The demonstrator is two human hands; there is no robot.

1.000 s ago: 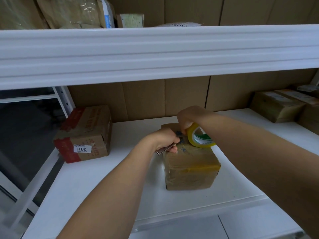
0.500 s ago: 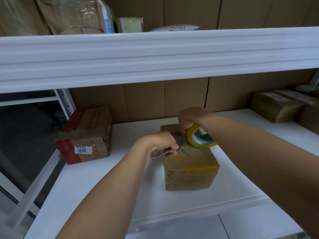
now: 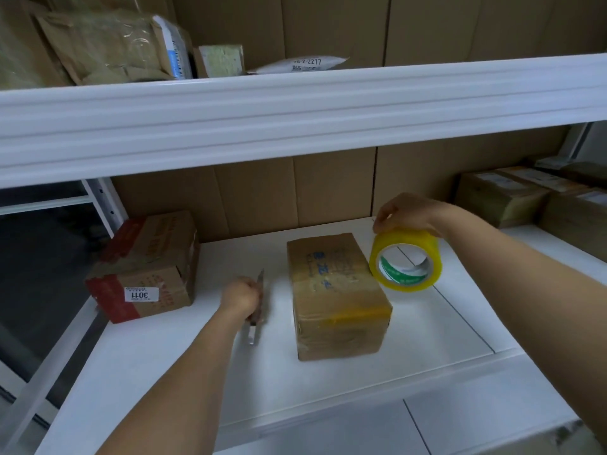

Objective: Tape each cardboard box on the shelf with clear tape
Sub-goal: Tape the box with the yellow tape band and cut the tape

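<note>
A brown cardboard box (image 3: 335, 297) wrapped in shiny tape lies in the middle of the white shelf (image 3: 427, 330). My right hand (image 3: 410, 213) grips a yellowish roll of clear tape (image 3: 405, 261) from above, just right of the box and lifted off it. My left hand (image 3: 241, 295) holds a small utility knife (image 3: 256, 310) low over the shelf, left of the box and apart from it. The knife's blade end points toward the back wall.
A red-and-brown box (image 3: 147, 267) labelled 3011 stands at the shelf's left end. More taped boxes (image 3: 512, 195) sit at the far right. The upper shelf beam (image 3: 295, 119) hangs overhead, with packages (image 3: 111, 47) on top. Cardboard sheets line the back.
Both hands have come off the top of the middle box. The left hand carried the knife leftward and down to the shelf; the right hand drew the tape roll to the right.
</note>
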